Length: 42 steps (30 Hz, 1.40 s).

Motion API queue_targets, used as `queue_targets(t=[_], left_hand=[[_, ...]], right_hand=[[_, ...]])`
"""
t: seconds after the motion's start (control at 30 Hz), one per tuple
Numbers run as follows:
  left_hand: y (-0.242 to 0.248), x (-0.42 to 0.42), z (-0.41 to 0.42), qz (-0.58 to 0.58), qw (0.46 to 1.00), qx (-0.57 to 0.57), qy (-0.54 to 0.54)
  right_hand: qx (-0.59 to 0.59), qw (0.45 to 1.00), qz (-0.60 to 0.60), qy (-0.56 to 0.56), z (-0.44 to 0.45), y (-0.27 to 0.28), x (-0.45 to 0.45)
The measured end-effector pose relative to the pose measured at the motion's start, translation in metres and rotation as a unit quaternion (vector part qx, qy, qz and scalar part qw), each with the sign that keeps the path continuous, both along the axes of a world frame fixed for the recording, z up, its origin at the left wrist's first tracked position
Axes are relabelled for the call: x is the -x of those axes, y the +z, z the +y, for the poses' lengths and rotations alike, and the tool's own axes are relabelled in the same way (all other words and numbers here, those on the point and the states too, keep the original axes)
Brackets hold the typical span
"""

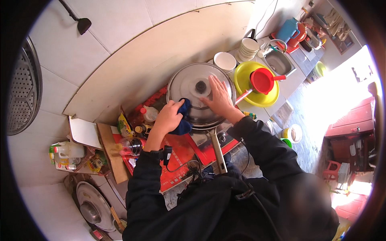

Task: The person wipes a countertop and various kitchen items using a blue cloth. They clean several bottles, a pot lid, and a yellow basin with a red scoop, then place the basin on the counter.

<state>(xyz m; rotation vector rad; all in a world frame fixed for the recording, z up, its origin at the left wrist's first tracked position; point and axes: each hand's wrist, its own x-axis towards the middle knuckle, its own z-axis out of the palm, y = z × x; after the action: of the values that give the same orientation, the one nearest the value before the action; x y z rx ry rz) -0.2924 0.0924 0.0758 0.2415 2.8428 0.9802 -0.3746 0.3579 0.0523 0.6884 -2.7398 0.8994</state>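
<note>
A large metal lid (193,72) with a black knob (200,86) covers a round pan on the stove. The pan's long handle (217,150) points toward my body. My left hand (169,116) holds a dark blue cloth (182,126) against the lid's lower left part, the index finger stretched out on it. Part of the cloth hangs past the rim. My right hand (219,98) lies flat over the lid's right side, fingers extended, with nothing in its grasp. Whether the whole palm touches the metal cannot be told.
On the right are a yellow basin (241,75) with a red ladle (261,80), white bowls (225,61) and a sink (277,63). Bottles (150,114) and an open-sided shelf (86,132) are at my left. A cable (184,165) runs over the red covering (173,156).
</note>
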Motion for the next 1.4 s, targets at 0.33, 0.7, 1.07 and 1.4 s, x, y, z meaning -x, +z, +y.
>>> queue_targets(t=[0.33,0.7,1.07,1.4], left_hand=[[0.046,-0.058,0.033,-0.018,0.905,-0.405,0.128],[0.077,-0.117,0.137,-0.065,0.836,-0.534,0.110],[0.071,-0.176,0.167,-0.142,0.921,-0.344,0.115],[0.030,-0.260,0.176,-0.193,0.911,-0.253,0.262]], right_hand=[[0.293,0.920,-0.262,0.006,0.010,0.040,-0.123],[0.263,0.948,-0.116,0.133,0.091,0.095,-0.166],[0.184,0.943,-0.250,-0.119,0.315,0.001,-0.163],[-0.068,0.986,-0.063,-0.137,0.342,-0.247,-0.048]])
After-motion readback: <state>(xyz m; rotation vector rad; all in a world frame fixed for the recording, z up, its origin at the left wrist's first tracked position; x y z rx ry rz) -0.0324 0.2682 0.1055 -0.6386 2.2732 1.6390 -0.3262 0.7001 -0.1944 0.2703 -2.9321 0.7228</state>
